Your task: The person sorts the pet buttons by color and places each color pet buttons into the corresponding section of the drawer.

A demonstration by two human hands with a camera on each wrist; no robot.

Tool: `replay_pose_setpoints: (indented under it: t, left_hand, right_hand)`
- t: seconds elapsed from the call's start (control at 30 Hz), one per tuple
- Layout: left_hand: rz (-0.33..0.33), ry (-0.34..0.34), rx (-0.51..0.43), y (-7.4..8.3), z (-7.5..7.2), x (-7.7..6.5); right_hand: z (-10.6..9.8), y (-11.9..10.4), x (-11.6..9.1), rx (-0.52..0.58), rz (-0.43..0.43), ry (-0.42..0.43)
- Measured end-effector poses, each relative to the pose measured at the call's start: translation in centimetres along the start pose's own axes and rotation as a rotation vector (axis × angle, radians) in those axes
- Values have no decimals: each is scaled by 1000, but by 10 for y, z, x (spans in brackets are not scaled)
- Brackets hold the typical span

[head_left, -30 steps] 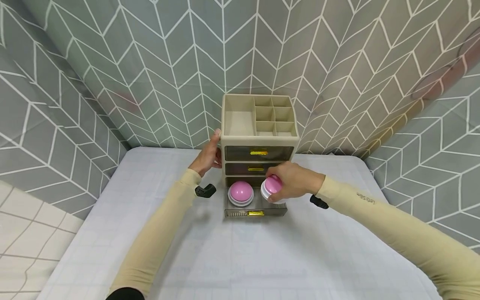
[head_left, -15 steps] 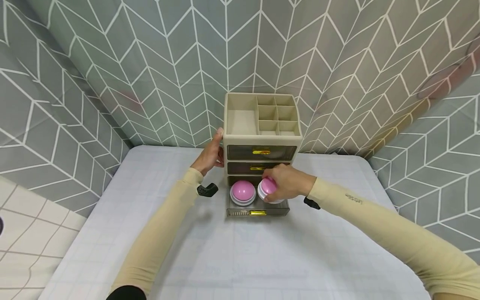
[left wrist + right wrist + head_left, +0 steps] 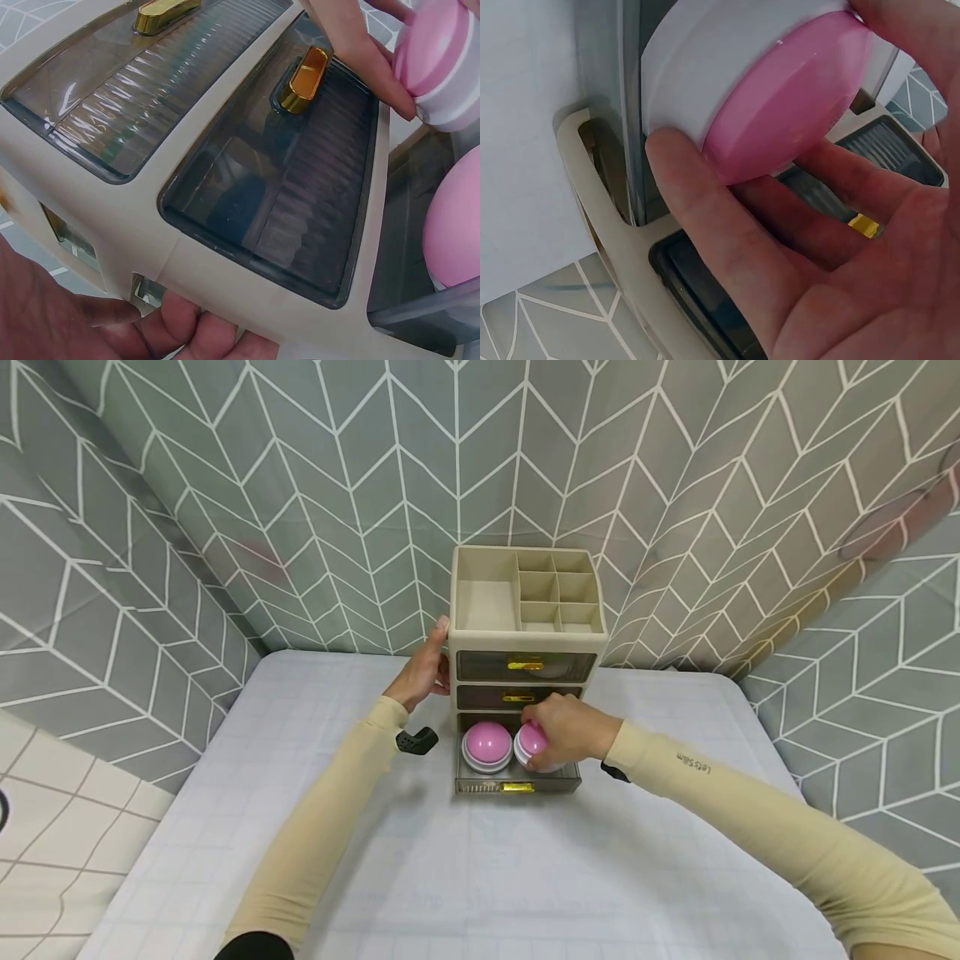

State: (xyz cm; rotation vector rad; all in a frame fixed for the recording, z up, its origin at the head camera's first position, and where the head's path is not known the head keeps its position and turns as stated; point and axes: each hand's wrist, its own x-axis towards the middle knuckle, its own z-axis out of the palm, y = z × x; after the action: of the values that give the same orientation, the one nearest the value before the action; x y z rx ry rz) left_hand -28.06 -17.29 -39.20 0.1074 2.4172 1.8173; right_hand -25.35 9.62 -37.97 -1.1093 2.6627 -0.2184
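A beige drawer organizer (image 3: pixel 528 636) stands at the table's back, its bottom drawer (image 3: pixel 517 787) pulled out. In that drawer sits a round white container with a pink domed top (image 3: pixel 487 743). My right hand (image 3: pixel 573 727) grips a second pink-topped round container (image 3: pixel 531 741) over the drawer's right half, beside the first. In the right wrist view its white base tilts at the drawer wall, with fingers and thumb spread round the rim. My left hand (image 3: pixel 422 672) holds the organizer's left side, thumb up near its top edge; in the left wrist view fingers (image 3: pixel 214 334) bend against the frame edge.
Two upper drawers with gold handles (image 3: pixel 525 666) are closed. The organizer's top tray (image 3: pixel 483 602) has one large and several small compartments. A white cloth covers the table (image 3: pixel 480 868). Grey patterned curtains (image 3: pixel 360 485) stand close behind and at both sides.
My right hand has moved the held container slightly left, closer to the first one in the drawer. My left hand keeps its place on the organizer's side; the head view has shifted slightly.
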Motion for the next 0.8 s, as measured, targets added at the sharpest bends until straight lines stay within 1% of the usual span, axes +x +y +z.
replay_pose_setpoints:
  t: [0.17,0.43,0.8]
  left_hand:
    - [-8,5,-1,1,1,0]
    - [1,1,9,2,1,2]
    - [-6,6,6,-2,2,1]
  right_hand:
    - [3,-2,1,-23,-8,-1]
    - [13,-3,6,-79,-14,7]
    - [27,-6,9,-171,9,39]
